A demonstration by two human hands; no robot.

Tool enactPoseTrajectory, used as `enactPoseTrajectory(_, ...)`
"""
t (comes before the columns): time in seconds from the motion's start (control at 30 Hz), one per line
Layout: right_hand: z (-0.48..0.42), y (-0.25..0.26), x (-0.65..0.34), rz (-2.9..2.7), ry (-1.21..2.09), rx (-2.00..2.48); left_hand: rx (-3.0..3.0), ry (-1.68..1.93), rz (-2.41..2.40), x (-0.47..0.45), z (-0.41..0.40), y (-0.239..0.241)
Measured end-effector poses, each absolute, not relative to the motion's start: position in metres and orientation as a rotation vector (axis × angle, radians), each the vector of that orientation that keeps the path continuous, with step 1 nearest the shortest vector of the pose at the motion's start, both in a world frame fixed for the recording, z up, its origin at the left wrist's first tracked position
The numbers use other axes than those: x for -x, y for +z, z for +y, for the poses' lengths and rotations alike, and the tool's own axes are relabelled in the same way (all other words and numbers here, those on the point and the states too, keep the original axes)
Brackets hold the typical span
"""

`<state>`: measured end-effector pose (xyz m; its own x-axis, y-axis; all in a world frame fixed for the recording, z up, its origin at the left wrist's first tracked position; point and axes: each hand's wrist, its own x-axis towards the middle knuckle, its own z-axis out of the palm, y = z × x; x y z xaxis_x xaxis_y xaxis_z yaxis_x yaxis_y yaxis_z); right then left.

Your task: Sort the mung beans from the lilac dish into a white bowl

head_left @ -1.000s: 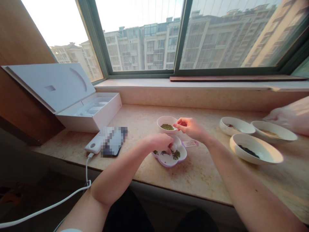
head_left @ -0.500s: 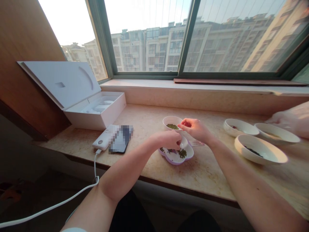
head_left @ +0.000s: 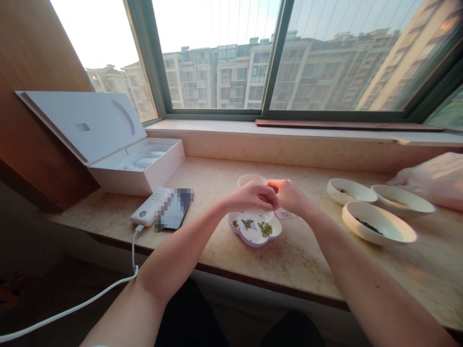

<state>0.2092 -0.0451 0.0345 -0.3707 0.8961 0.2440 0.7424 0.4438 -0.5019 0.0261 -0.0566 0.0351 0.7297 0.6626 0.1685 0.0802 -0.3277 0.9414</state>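
Note:
My left hand (head_left: pixel 255 196) hovers over the back of a white, lilac-edged flower-shaped dish (head_left: pixel 253 240), fingers curled together. My right hand (head_left: pixel 291 196) meets it from the right, also closed; the fingertips of both hands come together, and anything between them is hidden. Small piles of green mung beans (head_left: pixel 265 230) lie in the dish's lobes. Just behind my hands stands a white bowl (head_left: pixel 249 179), mostly covered by my left hand. My right fingers are at its right rim; whether they touch it I cannot tell.
Three white bowls stand on the right, one with dark contents (head_left: pixel 369 225). Behind them lies a pale plastic bag (head_left: pixel 432 180). To the left are an open white box (head_left: pixel 155 166), a phone (head_left: pixel 177 214) and a white power bank (head_left: pixel 144 213) with a cable (head_left: pixel 133 250).
My left hand has lifted from the dish up to my right hand, uncovering the bean piles and covering most of the bowl behind. The whole view has shifted slightly.

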Motion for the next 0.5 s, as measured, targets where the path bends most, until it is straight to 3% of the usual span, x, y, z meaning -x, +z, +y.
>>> enactPoseTrajectory(0.2,-0.056,0.025,-0.192,-2.319,0.43,1.175,-1.478,0.858,0.391,-0.026,-0.06,0.044)
enactPoseTrajectory(0.5,-0.074,0.012,-0.176,-2.642,0.77,1.006,-1.212,0.86,0.225,-0.02,-0.07,0.056)
